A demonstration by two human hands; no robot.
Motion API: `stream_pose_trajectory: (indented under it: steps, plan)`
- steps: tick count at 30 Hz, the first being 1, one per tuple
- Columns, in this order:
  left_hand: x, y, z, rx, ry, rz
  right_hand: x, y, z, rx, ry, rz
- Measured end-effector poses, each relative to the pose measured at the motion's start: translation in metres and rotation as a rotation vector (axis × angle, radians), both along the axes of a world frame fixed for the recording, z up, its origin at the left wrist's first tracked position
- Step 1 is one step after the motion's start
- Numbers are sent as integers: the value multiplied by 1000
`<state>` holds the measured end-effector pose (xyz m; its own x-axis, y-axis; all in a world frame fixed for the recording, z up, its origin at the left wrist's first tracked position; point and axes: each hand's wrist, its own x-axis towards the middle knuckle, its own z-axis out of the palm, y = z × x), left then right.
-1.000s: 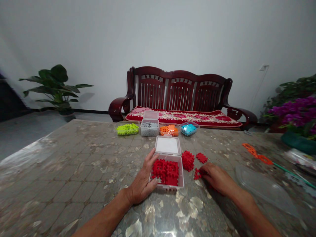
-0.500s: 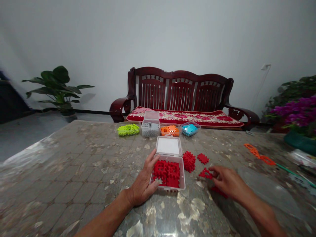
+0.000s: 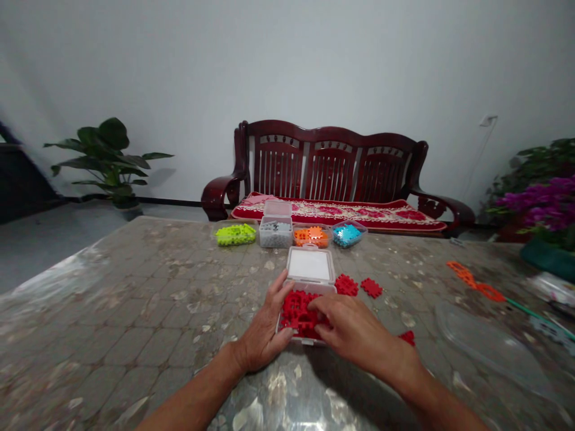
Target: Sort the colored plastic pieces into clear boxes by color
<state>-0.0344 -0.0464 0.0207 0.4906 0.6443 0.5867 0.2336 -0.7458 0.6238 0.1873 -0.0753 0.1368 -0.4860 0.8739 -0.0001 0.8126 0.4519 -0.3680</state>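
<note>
A clear plastic box (image 3: 306, 342) full of red interlocking blocks (image 3: 294, 308) stands before me, its lid (image 3: 309, 265) folded back. My left hand (image 3: 267, 326) grips the box's left side, with the thumb at the front corner and the fingers along the wall. Over the right half of the box, my right hand (image 3: 344, 320) is closed on a red interlocking block (image 3: 309, 323), pressed in among the others; its exact shape is partly hidden by the fingers. Right of the box lie a stack of red blocks (image 3: 345, 285), a flat red piece (image 3: 371, 288) and another red piece (image 3: 408, 338) beside my wrist.
Behind stand containers of lime-green (image 3: 236, 234), grey (image 3: 275, 230), orange (image 3: 313, 237) and blue (image 3: 347, 234) blocks. At right lie a clear lid (image 3: 489, 347), joined orange pieces (image 3: 474, 281) and a green stick (image 3: 534, 314). A wooden bench (image 3: 330, 164) is beyond the table.
My right hand has moved left from the tabletop to the box, carrying the red piece it picked up. The left hand stays at the box's side.
</note>
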Motion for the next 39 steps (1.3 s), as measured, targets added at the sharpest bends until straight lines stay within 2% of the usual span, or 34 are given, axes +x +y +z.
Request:
stream_pose_trajectory:
  steps: [6,15,20,25,28,31,34,36,39]
  plan:
    - [0,2,0,-12,-5,0,-7,9,-4,-39,-64,64]
    - [1,1,0,-52,-15,10,7,12,-10,47,128,78]
    - [2,3,-1,-66,-40,6,1,16,-15,71,25,226]
    - [2,3,1,-73,-44,1,-7,24,-25,39,-39,269]
    - [2,3,1,-79,-40,8,-5,26,-20,47,8,260]
    - [4,4,0,-82,-46,18,14,25,-12,83,177,140]
    - [5,6,-2,-92,-65,22,54,24,-12,67,315,-65]
    - [6,8,-3,-107,-72,27,88,21,-17,-8,269,-182]
    - [6,10,-4,-126,-78,35,136,9,-30,-86,119,-270]
